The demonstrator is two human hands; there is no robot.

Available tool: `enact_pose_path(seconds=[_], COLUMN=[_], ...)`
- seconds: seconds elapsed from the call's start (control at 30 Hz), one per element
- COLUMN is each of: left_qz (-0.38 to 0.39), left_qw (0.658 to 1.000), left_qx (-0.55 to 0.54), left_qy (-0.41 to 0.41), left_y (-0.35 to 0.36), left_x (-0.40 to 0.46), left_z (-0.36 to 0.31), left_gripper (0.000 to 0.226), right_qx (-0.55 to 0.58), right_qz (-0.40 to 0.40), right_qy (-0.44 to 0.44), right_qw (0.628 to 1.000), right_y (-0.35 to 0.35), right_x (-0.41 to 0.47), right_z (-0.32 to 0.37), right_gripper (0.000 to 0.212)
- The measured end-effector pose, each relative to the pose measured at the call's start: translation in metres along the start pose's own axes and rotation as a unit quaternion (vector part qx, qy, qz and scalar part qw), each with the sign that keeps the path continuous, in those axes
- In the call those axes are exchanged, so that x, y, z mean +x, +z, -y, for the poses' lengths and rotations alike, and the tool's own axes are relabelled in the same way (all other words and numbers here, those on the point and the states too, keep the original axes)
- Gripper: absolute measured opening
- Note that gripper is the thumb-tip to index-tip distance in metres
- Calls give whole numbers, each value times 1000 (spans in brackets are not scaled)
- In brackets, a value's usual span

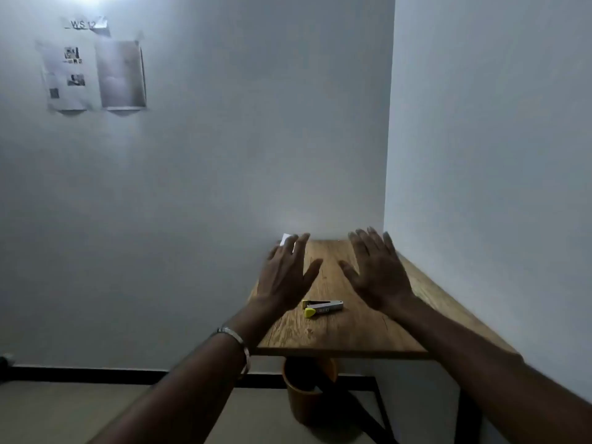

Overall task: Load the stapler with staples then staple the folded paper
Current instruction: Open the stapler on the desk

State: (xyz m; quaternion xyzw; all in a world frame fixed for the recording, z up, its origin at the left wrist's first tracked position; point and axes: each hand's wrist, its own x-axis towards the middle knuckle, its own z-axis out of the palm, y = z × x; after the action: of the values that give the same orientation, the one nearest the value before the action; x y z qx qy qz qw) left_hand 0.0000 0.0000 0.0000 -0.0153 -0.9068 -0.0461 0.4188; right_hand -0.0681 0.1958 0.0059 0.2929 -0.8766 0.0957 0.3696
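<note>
Stapler [323, 308]: small, silver metal body with a yellow end piece at its left end, lying flat on the wooden table [346, 334]. Appears partly opened at the yellow end; detail too small to confirm. It sits below and between the two wrists, nearer the table's front edge than the fingertips are, and touches neither hand.

Left hand [285, 277]: raised above the table, back of hand to camera, fingers straight and spread apart, holding nothing. Metal bracelet [235, 342] on that wrist.

Right hand [376, 270]: same posture, fingers straight, slightly fanned, holding nothing. The thumbs point toward each other with a gap of bare wood between them.

White paper [286, 239]: a small corner shows just behind the left hand's fingers, at the table's far left corner; the rest is hidden by the fingers. Fold state cannot be told.

Edges: table is set into a room corner. The back wall lies just beyond the fingertips; the side wall [480, 155] runs along the table's right edge, close outside the right hand's little finger. The table's left edge passes under the left hand, open air beyond it. Front edge is below the wrists, toward the body.

Below the table: an orange bin [304, 402] and black frame legs. Printed sheets [93, 75] taped high on the back wall, far up and left of the left fingers.
</note>
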Motion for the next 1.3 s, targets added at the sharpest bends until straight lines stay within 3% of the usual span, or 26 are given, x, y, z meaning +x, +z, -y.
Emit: enact_pose_path(seconds=[0.33, 0.43, 0.6, 0.77, 0.97, 1.17, 1.3], left_qz=[182, 222, 209, 178, 140, 63, 55], left_qw=[983, 974, 977, 972, 945, 898, 864], left_qx=[18, 11, -25, -131, -271, -409, -468], left_qy=[-21, -39, -37, -74, -116, -150, -178], left_y=[40, 45, 45, 47, 56, 61, 65], left_x=[-37, -44, -45, -43, -37, -30, -23], left_z=[15, 16, 19, 25, 37, 34, 28], left_gripper=[62, 58, 39, 30, 37, 38, 49], right_qx=[71, 115, 145, 220, 335, 512, 583], right_qz=[158, 200, 215, 223, 317, 266, 197], right_qy=[-13, 19, 21, 73, 180, 295, 349], right_qw=[985, 973, 966, 947, 869, 762, 707], right_y=[40, 44, 50, 49, 49, 59, 68], right_x=[-35, -39, -38, -30, -11, -9, -11], right_z=[21, 26, 31, 39, 42, 45, 50], right_gripper=[50, 46, 32, 28, 23, 47, 35])
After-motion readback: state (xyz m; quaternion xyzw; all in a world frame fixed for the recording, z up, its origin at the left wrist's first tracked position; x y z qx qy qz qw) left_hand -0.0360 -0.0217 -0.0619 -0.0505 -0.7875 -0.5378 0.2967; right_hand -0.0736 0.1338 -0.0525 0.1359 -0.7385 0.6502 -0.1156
